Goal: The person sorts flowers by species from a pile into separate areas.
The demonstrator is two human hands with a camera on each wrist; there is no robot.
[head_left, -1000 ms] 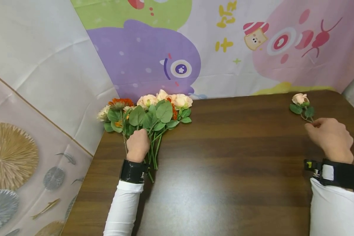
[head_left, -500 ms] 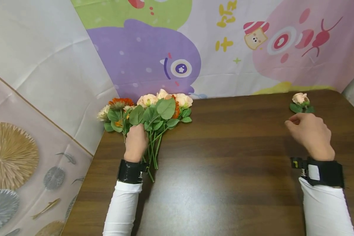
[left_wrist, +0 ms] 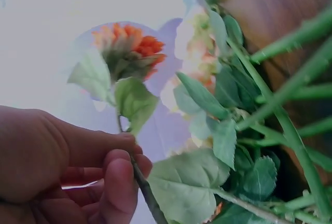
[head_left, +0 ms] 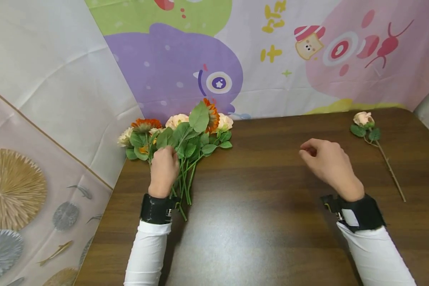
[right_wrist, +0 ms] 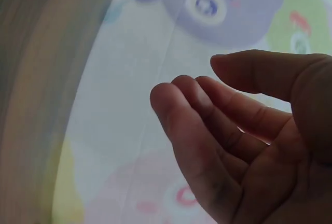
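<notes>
My left hand pinches the stem of an orange flower above the heap at the table's left. In the left wrist view, thumb and fingertips grip the dark stem below the leaves, and the orange flower is raised against the backdrop. Beneath lie several cream roses, another orange flower and green stems. My right hand holds nothing over the table's right middle; the right wrist view shows its fingers loosely bent and the thumb apart. A single pale pink rose lies to its right.
The brown wooden table reaches back to a cartoon-printed cloth. A pale patterned cloth borders its left side. The lone rose's stem slants toward the front right.
My right hand has let go of the pale pink rose and moved left, leaving it lying on the table. My left hand has raised the orange flower out of the heap.
</notes>
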